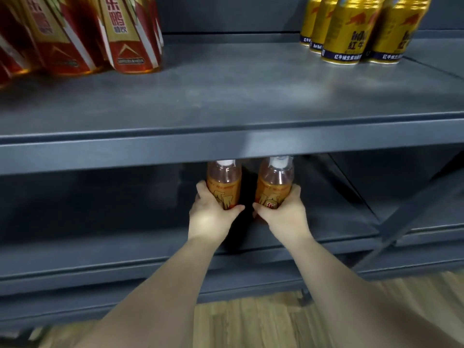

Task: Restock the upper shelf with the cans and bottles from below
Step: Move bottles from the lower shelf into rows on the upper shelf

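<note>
At the right end of the upper shelf [226, 96], gold cans [351, 33] are showing "红牛" and "Red Bull"; at its left end, red-and-gold bottles [128, 33] are showing "东鹏". Beneath it, orange bottles [224, 183] are carrying blurred, unreadable print.

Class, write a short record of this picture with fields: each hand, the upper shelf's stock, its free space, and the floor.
left hand: grips left bottle, upright
right hand: grips right bottle, upright
caps: white, just under the upper shelf front edge
shelf left: red bottles
shelf right: gold cans
shelf middle: bare
floor: wood
</note>
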`<state>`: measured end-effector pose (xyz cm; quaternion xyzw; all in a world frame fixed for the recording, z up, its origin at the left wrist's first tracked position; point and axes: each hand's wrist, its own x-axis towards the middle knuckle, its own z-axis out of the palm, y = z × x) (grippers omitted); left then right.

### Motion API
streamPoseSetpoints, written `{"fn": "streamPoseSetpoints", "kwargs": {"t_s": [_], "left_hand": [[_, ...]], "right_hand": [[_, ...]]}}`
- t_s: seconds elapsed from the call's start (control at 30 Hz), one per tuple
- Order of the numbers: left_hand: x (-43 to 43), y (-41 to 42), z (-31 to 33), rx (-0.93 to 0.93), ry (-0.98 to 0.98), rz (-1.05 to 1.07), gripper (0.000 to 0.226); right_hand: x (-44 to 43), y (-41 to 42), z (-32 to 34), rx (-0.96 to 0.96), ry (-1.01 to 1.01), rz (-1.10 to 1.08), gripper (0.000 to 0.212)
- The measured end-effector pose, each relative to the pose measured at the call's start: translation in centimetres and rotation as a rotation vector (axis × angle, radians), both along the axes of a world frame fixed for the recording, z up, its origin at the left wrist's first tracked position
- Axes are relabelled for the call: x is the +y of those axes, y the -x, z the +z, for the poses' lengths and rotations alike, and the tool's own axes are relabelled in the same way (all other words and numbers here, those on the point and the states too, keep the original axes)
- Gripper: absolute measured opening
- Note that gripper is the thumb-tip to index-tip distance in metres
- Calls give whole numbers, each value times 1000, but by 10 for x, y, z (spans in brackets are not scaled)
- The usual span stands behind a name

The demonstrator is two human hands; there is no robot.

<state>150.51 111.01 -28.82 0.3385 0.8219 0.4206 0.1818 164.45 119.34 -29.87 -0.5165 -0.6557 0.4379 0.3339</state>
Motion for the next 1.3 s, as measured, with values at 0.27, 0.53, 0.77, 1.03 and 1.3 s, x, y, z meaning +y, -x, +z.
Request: {"fn": "streamPoseSetpoints", "kwargs": {"t_s": [0.27,0.53,0.77,1.03,1.3], "left_hand": [[-68,-13,16,-48,19,-22,78],[-121,-40,36,-98,27,2,89],[-160,-74,58,-92,16,55,87],[-193,-97,102,-91,21,92,86],[-213,-102,161,-70,0,129,91]], "right_hand": [[-64,-13,12,-16,83,-2,72],[-117,-34,32,-17,118,46,79],[-154,-68,52,-64,119,95,71],[-181,-92,101,-129,115,148,73],[-187,-97,162,-185,58,228,75]]}}
